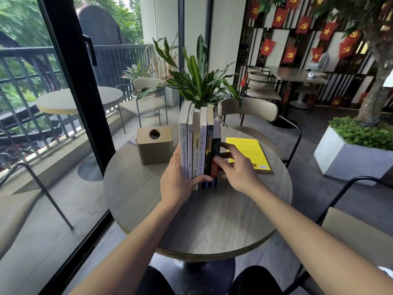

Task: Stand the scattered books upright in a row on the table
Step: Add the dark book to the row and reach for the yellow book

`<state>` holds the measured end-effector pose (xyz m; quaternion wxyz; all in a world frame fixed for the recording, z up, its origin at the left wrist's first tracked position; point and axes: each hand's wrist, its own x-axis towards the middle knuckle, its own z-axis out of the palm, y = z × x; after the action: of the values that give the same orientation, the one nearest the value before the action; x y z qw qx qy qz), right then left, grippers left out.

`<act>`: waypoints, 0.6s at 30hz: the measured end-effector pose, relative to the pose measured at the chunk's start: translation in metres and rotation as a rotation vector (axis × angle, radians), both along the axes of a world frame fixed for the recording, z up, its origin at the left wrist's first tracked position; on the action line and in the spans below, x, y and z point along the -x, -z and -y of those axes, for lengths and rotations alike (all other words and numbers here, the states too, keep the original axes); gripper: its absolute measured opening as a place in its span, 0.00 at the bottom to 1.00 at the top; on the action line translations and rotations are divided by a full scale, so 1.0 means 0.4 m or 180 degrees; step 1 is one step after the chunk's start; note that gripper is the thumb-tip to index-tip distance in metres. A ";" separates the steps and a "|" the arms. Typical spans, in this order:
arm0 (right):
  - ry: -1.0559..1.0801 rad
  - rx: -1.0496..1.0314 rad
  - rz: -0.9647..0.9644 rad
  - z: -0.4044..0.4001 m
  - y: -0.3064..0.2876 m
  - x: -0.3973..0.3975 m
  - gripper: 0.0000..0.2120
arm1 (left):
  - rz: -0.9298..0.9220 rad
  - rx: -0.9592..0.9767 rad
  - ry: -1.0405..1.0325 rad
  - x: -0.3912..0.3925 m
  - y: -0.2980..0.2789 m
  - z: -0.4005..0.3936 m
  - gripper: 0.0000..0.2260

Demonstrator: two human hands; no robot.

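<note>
Several books [196,143] stand upright in a row, spines toward me, at the middle of the round grey table [212,220]. My left hand [180,177] presses flat against the left end of the row, thumb across the lower spines. My right hand [234,167] grips the rightmost, dark book [215,145] from the right side, fingers on its spine and cover. A yellow book [251,152] lies flat on the table just right of the row, partly under my right hand.
A tan tissue box [154,145] with a round hole stands left of the row. A small card [133,140] lies behind it. Chairs [248,109] ring the table; a potted plant [195,81] rises behind. A glass door [70,92] is at the left.
</note>
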<state>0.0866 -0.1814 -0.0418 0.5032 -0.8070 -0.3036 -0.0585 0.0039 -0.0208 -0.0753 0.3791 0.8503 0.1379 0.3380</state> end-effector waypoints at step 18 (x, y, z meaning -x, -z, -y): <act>-0.0326 0.0221 -0.0625 0.025 0.046 -0.030 0.28 | -0.0096 -0.0277 0.0051 -0.031 -0.023 0.003 0.57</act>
<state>0.0987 -0.1913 -0.0604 0.5046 -0.8092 -0.2955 0.0573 0.0164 -0.0222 -0.0661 0.3422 0.8721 0.1220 0.3279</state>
